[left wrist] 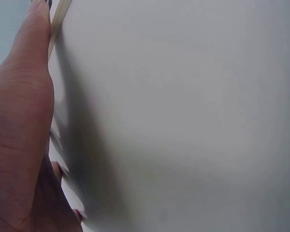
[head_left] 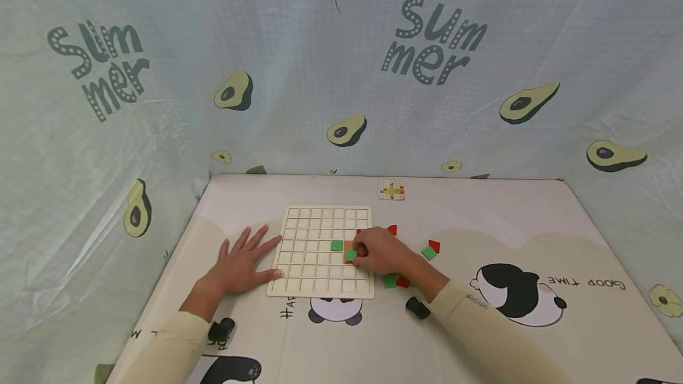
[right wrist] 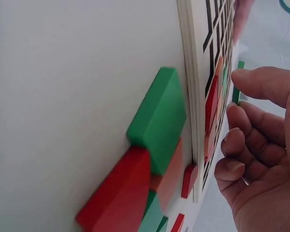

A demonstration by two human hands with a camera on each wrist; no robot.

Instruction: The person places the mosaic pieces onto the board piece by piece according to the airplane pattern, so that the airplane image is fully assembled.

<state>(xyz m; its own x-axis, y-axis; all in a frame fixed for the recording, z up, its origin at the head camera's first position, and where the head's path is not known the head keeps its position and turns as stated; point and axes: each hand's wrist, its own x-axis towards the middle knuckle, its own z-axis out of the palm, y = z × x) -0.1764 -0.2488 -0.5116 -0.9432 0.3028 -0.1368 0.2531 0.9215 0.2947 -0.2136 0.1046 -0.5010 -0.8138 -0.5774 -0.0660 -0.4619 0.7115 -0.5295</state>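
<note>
A pale square grid board lies on the table. My left hand is spread flat at its left side, with thumb and fingertips at the board's edge. Over the right part of the board, my right hand pinches a green square tile between thumb and fingers. The right wrist view shows this tile edge-on, held above the board. Another green tile sits in the grid, beside orange pieces partly covered by the held tile and fingers. Red pieces also lie on the board.
Loose green and red pieces lie right of the board, with another green piece and red piece farther right. A small pattern card lies behind the board. Printed cloth walls enclose the table.
</note>
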